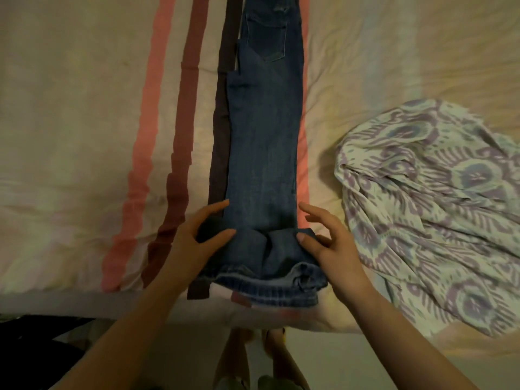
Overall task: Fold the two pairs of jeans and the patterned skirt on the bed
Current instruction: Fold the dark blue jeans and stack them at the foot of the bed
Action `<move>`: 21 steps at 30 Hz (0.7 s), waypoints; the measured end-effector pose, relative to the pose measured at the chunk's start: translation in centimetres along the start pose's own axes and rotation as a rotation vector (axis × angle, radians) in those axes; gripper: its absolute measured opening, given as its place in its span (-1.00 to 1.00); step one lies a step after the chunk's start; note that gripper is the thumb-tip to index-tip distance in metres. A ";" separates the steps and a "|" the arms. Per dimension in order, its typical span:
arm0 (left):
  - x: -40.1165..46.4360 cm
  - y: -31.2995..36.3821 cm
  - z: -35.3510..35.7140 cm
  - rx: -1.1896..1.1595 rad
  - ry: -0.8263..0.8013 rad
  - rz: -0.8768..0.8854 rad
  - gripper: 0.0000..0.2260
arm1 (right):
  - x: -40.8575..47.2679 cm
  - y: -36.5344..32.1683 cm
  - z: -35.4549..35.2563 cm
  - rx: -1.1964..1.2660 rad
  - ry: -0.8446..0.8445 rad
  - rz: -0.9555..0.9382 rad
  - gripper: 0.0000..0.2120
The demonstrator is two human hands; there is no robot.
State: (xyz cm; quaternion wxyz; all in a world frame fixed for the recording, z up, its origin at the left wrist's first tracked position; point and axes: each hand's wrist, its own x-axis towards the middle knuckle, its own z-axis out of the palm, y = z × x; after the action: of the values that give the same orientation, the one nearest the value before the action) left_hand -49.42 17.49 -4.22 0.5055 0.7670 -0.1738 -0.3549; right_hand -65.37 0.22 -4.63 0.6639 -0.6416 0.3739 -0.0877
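A pair of dark blue jeans (263, 142) lies lengthwise down the middle of the bed, folded leg over leg, waist at the far end, hems at the near edge. My left hand (197, 237) grips the left side of the bunched hem end, thumb on top. My right hand (327, 243) holds the right side, thumb pressing the denim, fingers spread. The hem end is lifted and rumpled between both hands. The patterned skirt (433, 209), white with purple and blue motifs, lies crumpled to the right. A second pair of jeans is not in view.
The bedsheet (78, 130) is cream with pink, maroon and dark stripes (180, 136) running lengthwise. The bed's near edge (84, 302) crosses the bottom. A dark object (33, 350) lies on the floor at lower left. My feet (253, 358) stand below the edge.
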 end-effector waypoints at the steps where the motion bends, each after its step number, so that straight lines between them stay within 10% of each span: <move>1: 1.0 0.6 -0.1 -0.010 0.000 0.000 -0.64 | 1.0 -0.9 -0.1 0.062 0.000 -0.005 -0.60; 6: 5.3 1.9 -0.1 0.048 0.076 0.045 -0.70 | 5.5 -3.6 -0.7 0.277 -0.023 -0.007 -0.84; 11: 10.4 2.7 -1.0 -0.192 0.019 -0.170 -0.68 | 10.0 -3.8 -1.0 0.383 -0.100 -0.039 -0.32; 21: 19.4 2.5 -3.5 -0.247 -0.141 -0.025 -0.40 | 18.5 -4.5 -1.8 0.088 -0.073 -0.101 -0.40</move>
State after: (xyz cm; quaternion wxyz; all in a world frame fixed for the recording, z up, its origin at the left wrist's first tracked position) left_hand -33.36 6.59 -8.33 0.5780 0.6744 -0.1541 -0.4328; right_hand -51.78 -12.99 -7.45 0.6995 -0.6327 0.3121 -0.1140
